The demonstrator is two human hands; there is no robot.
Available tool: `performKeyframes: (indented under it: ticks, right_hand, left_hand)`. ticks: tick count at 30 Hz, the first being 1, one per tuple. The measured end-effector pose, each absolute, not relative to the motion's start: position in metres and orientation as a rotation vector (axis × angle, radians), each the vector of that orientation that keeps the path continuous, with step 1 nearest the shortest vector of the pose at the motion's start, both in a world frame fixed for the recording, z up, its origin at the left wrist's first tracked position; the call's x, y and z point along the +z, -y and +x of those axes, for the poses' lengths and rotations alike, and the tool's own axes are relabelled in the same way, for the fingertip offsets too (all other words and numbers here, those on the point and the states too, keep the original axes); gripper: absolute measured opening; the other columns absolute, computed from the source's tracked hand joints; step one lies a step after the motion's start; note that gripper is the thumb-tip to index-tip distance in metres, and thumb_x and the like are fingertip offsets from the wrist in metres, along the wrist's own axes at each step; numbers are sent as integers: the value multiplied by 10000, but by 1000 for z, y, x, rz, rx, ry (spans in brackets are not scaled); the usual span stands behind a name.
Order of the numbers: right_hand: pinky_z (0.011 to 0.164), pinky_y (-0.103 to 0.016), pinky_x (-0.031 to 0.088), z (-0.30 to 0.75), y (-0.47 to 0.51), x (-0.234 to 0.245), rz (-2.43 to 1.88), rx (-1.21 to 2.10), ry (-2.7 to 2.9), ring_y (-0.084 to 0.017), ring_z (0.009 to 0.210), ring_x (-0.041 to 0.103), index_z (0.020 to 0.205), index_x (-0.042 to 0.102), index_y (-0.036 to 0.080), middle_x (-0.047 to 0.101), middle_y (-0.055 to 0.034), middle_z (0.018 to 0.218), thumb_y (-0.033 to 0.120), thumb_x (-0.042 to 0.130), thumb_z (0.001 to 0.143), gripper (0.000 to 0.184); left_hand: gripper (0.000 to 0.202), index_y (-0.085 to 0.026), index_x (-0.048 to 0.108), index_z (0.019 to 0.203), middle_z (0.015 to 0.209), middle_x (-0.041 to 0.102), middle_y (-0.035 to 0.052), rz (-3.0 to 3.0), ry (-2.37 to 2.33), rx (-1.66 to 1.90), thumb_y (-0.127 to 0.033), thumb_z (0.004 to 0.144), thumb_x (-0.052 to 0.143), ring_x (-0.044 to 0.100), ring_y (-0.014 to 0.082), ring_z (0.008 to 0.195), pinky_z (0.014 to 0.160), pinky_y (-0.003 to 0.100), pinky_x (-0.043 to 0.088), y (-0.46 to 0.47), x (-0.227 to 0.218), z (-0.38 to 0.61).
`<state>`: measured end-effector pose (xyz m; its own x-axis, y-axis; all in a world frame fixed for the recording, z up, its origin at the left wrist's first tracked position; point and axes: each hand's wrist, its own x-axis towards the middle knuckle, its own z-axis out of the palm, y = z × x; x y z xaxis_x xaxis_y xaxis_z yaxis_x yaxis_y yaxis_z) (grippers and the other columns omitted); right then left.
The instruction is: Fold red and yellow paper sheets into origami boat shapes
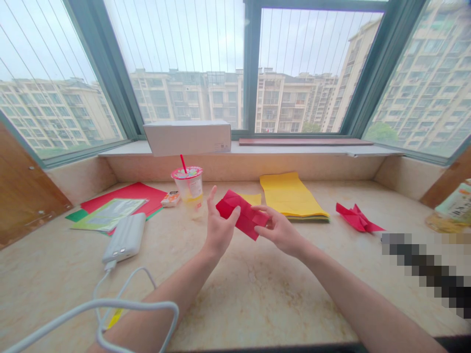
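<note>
A folded piece of red paper (241, 214) is held in the air above the marble counter (257, 289), between both hands. My left hand (218, 226) grips its left end, thumb on top and forefinger pointing up. My right hand (280, 229) pinches its right end with thumb and fingers. A finished red folded paper shape (357, 218) lies on the counter to the right, apart from both hands.
A stack of yellow paper (290, 195) lies behind the hands. A plastic cup with a red straw (188, 186), red and green sheets (125, 202), a white power bank (125, 237) with its cable (110, 304), and a white box (187, 137) on the sill are to the left.
</note>
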<state>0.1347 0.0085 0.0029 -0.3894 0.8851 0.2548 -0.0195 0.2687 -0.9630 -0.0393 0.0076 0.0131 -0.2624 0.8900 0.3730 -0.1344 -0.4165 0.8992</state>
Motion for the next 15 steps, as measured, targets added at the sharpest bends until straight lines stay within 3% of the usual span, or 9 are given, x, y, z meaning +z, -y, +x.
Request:
performKeyframes:
  ticks: [3, 7, 11, 15]
  right_hand:
    - [764, -327, 531, 138, -14, 5, -881, 1093, 1560, -204, 921, 671, 1178, 610, 196, 716, -80, 1078, 244, 628, 817, 365]
    - [669, -311, 513, 145, -20, 5, -1001, 920, 1505, -182, 766, 642, 1073, 678, 177, 725, -76, 988, 298, 609, 823, 287]
    - [670, -328, 497, 153, -22, 9, -1055, 740, 1583, -187, 737, 633, 984, 721, 195, 737, -66, 948, 283, 574, 843, 222]
    - [810, -372, 507, 163, -22, 20, -993, 601, 1710, -232, 940, 663, 964, 745, 229, 747, -62, 1009, 231, 570, 845, 212]
  left_hand:
    - [806, -249, 324, 1445, 946, 719, 23, 1236, -1012, 1782, -232, 758, 744, 701, 174, 824, 787, 311, 563, -7, 15, -39]
    - [489, -168, 543, 1217, 1011, 711, 78, 1283, -1036, 1714, -290, 777, 718, 690, 199, 894, 797, 306, 539, -10, 13, -39]
    - [534, -182, 497, 1286, 1127, 667, 95, 1320, -1052, 1714, -339, 811, 686, 659, 206, 994, 870, 326, 514, -12, 10, -42]
    - [464, -194, 497, 1312, 1260, 603, 122, 1395, -1141, 1765, -386, 896, 566, 599, 231, 1137, 958, 380, 478, -14, 12, -49]
